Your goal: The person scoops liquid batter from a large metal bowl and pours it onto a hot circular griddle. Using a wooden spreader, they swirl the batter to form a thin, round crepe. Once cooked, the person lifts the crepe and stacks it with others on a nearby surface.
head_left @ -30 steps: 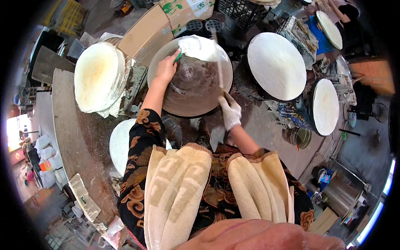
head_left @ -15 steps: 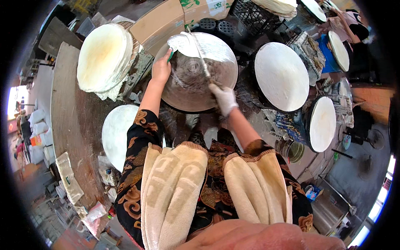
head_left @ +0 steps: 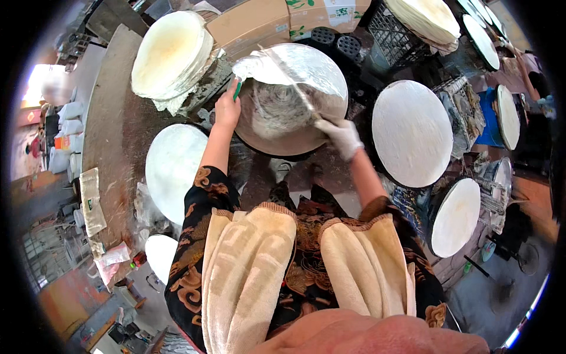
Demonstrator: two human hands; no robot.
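A round dark griddle (head_left: 265,121) stands in front of me, with wet white batter (head_left: 321,69) over its far and right parts. Swirled streaks mark the rest of its surface. My right hand (head_left: 344,137), in a white glove, is closed round the near end of a long thin spreading stick (head_left: 303,97), which lies slantwise across the griddle. At the griddle's left rim my left hand (head_left: 227,108) grips a green-handled tool (head_left: 237,90). Its far end is hidden by a lump of white batter.
A stack of round flatbreads (head_left: 168,56) stands at the far left. White-covered round griddles (head_left: 413,133) stand to the right, with another (head_left: 175,172) at my left. Cardboard boxes (head_left: 250,26) and black perforated cylinders (head_left: 349,47) border the far side. Another person's arm (head_left: 526,74) shows at far right.
My right hand has swept rightward, turning the stick to a flatter slant. Batter reaches farther down the griddle's right side. My left hand stays at the left rim; the view has shifted.
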